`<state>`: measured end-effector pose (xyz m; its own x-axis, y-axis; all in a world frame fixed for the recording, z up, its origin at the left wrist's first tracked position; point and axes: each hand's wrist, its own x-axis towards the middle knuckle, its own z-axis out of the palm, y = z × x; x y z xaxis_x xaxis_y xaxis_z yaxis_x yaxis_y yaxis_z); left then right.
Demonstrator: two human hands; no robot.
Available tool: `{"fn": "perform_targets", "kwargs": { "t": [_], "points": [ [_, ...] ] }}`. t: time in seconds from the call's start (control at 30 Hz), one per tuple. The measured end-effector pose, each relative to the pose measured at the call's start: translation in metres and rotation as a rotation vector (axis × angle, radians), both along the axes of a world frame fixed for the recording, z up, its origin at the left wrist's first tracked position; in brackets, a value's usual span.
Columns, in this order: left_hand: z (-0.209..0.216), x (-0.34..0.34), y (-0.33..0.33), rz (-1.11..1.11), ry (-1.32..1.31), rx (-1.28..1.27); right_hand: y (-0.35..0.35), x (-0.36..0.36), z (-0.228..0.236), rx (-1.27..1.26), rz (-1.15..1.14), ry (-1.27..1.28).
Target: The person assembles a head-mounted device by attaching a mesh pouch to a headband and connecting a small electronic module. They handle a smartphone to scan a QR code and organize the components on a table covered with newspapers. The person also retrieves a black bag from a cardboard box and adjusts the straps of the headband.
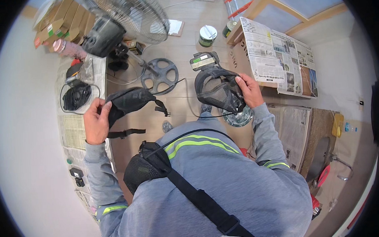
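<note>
My left hand (97, 124) grips a black mesh pouch (130, 100) by its left end, thumb pressed on top. A strap with a buckle (160, 108) dangles from the pouch's right end, and another strap (126, 133) hangs below it. In my right hand (251, 91) is a black mesh cap (217, 90), pinched at its right rim. A dark box-shaped device (204, 60) with a pale label sits at the cap's far end. Another black mesh bag (147, 166) rests against my body on a shoulder strap (201, 203). A black cable (194, 130) curves across my front.
A standing fan (129, 20) with a round base (159, 75) stands ahead left. Newspaper covers the left counter (73, 133) and a large box (275, 57) at right. A paint bucket (208, 35) is on the floor ahead. A faucet (343, 167) juts out at lower right.
</note>
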<state>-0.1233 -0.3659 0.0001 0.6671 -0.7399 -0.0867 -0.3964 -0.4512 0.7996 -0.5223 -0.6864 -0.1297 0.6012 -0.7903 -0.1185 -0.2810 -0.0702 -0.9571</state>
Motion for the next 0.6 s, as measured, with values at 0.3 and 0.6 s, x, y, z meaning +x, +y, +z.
{"fn": "perform_targets", "kwargs": {
  "t": [0.3,0.6],
  "points": [
    [-0.108,-0.045,-0.108,0.071,0.084,0.037,-0.155,-0.022,0.008,-0.081,-0.025,0.013],
    [-0.151,-0.065,-0.261,-0.045,0.150,0.076,-0.298,0.024,0.079,-0.264,-0.176,-0.099]
  ]
}}
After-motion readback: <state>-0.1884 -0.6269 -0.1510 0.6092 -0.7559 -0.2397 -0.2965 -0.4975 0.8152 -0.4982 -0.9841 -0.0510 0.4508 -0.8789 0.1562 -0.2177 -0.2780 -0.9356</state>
